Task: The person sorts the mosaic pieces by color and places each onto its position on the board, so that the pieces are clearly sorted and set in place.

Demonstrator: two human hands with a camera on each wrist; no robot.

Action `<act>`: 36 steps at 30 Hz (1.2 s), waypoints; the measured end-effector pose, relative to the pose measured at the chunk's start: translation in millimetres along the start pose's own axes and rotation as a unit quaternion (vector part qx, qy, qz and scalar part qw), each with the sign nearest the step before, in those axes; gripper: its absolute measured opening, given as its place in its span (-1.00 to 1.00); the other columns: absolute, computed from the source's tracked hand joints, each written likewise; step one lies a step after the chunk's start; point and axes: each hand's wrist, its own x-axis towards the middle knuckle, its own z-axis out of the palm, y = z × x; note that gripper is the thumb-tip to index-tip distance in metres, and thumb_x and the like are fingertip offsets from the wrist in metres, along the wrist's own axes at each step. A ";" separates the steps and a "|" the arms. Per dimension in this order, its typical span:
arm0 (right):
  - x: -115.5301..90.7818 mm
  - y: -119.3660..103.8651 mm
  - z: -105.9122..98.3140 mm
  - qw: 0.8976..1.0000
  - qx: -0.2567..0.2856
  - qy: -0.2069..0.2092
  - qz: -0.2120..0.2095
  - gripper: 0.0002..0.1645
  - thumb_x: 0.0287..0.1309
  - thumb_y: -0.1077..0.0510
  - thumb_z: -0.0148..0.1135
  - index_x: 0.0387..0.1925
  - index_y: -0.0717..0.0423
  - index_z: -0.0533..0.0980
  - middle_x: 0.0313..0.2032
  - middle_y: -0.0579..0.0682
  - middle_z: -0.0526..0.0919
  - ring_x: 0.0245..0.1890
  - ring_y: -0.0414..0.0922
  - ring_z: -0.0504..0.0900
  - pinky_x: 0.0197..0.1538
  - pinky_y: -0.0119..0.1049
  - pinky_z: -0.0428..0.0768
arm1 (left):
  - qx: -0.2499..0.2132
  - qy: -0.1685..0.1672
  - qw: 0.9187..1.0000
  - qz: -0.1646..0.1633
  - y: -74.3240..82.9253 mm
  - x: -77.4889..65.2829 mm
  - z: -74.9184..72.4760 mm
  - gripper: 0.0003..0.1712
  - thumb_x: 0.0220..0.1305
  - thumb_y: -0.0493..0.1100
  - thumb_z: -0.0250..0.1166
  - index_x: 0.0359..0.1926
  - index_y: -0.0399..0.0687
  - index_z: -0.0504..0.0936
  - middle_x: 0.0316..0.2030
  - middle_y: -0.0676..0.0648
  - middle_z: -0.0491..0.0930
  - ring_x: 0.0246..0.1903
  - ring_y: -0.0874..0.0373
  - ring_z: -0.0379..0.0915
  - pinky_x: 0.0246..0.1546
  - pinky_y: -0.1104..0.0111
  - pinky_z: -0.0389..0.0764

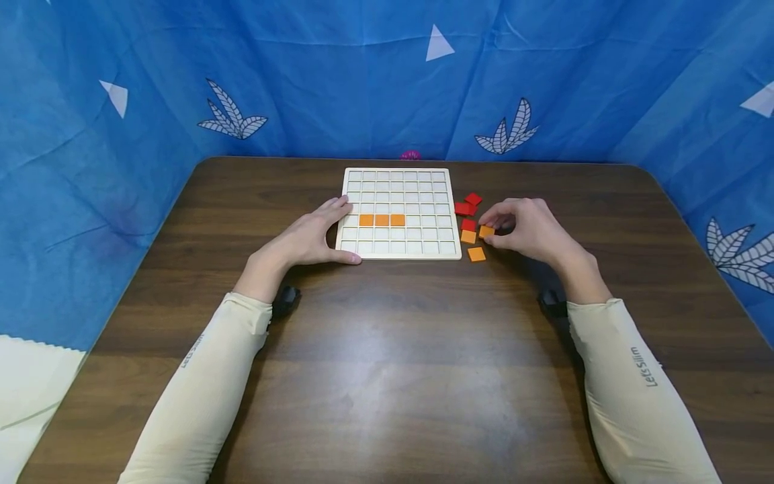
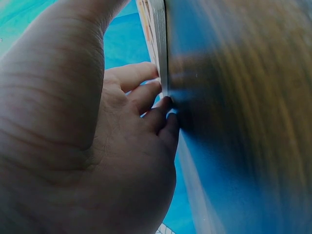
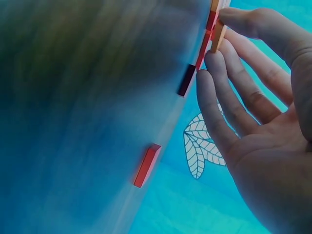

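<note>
A white grid board lies on the table, with three orange tiles side by side in one of its rows. My left hand rests at the board's left side, fingers fairly straight along the edge and thumb at the near left corner; in the left wrist view the fingertips touch the board's edge. Right of the board, my right hand pinches an orange tile between thumb and fingers. The right wrist view shows this held tile tilted on edge to the camera.
Beside the board's right edge lie several red tiles, some overlapping. Two more orange tiles are there, one next to a red tile and one nearer me. A blue patterned cloth hangs behind the brown table.
</note>
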 end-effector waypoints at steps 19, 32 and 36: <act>21.5 -18.2 11.6 0.998 0.004 0.051 -0.042 -0.65 0.17 0.23 0.56 0.00 0.14 0.73 -0.05 0.14 0.72 -0.07 0.08 0.62 0.11 0.06 0.70 | 0.000 0.002 1.000 0.003 -0.8 -0.8 0.3 0.38 0.06 0.45 0.54 0.68 -0.08 0.08 0.71 -0.08 -0.10 0.70 0.01 -0.25 0.64 0.00 0.06; 49.7 -51.3 25.3 0.997 0.030 0.042 -0.060 -0.62 0.15 0.19 0.59 0.01 0.13 0.73 -0.10 0.09 0.72 -0.10 0.04 0.59 -0.02 -0.12 0.64 | 0.001 -0.001 1.000 0.002 -0.4 0.1 0.0 0.39 0.07 0.46 0.53 0.68 -0.07 0.07 0.71 -0.07 -0.11 0.70 0.01 -0.26 0.64 0.00 0.06; 58.3 -63.7 30.1 0.996 0.032 0.036 -0.071 -0.64 0.12 0.18 0.62 -0.02 0.11 0.75 -0.11 0.06 0.74 -0.09 0.01 0.61 0.04 -0.12 0.65 | 0.001 0.001 1.000 0.003 -0.4 0.1 0.1 0.38 0.07 0.44 0.54 0.68 -0.08 0.08 0.71 -0.07 -0.11 0.70 0.01 -0.25 0.63 -0.01 0.07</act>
